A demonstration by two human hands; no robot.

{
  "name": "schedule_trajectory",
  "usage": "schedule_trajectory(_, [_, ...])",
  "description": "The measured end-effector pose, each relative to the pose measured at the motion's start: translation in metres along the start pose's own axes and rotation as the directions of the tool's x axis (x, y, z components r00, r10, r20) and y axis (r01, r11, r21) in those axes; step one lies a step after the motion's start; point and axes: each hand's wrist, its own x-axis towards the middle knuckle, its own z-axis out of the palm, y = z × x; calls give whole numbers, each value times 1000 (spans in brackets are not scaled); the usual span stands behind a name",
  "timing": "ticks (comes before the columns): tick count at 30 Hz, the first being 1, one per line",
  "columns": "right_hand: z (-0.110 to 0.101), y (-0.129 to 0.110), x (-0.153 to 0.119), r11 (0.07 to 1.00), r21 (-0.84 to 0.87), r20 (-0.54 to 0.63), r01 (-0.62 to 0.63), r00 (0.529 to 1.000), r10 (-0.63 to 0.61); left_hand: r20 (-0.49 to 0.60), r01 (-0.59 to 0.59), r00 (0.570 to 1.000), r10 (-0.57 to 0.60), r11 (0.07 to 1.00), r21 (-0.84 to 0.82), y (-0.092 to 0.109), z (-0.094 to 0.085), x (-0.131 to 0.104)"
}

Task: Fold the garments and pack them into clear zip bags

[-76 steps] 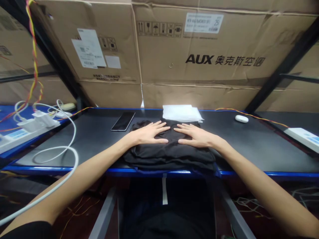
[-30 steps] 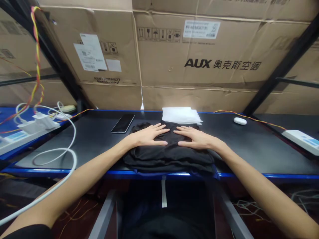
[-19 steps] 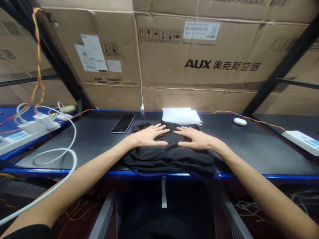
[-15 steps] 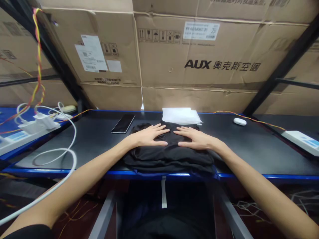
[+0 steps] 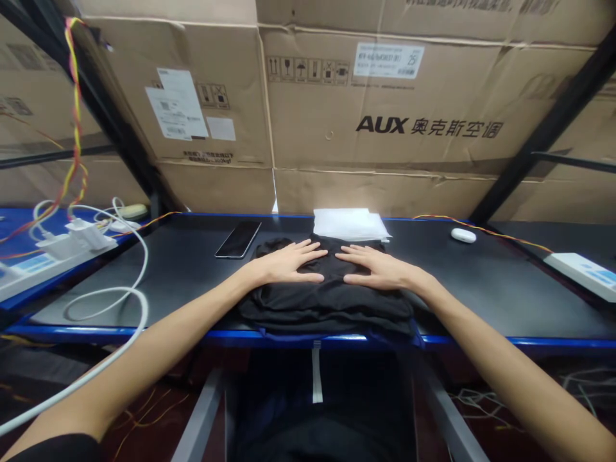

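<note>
A bundle of folded black cloth (image 5: 332,305) lies at the front edge of the dark table, with dark blue fabric showing along its lower side. My left hand (image 5: 292,262) rests flat on the left of its top, fingers spread and pointing inward. Opposite it, my right hand (image 5: 373,265) lies flat on the right of the top, also with fingers apart. A narrow gap of cloth separates the fingertips. Just behind the bundle are white sheets (image 5: 351,224) that look like paper or tissue. The cloth under my palms is hidden.
A smartphone (image 5: 238,239) lies left of the bundle. White power strips (image 5: 584,273) sit at both sides, and a white cable (image 5: 144,308) loops across the left. A small white case (image 5: 462,235) is at the right. Large cardboard (image 5: 385,147) stands behind the table.
</note>
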Motion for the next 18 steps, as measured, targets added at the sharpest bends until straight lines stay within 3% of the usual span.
schedule_trajectory(18, [0,1,-1,1000,4,-1,10,1000,-10,-10,-18,1000,18,1000,0,-2,1,0])
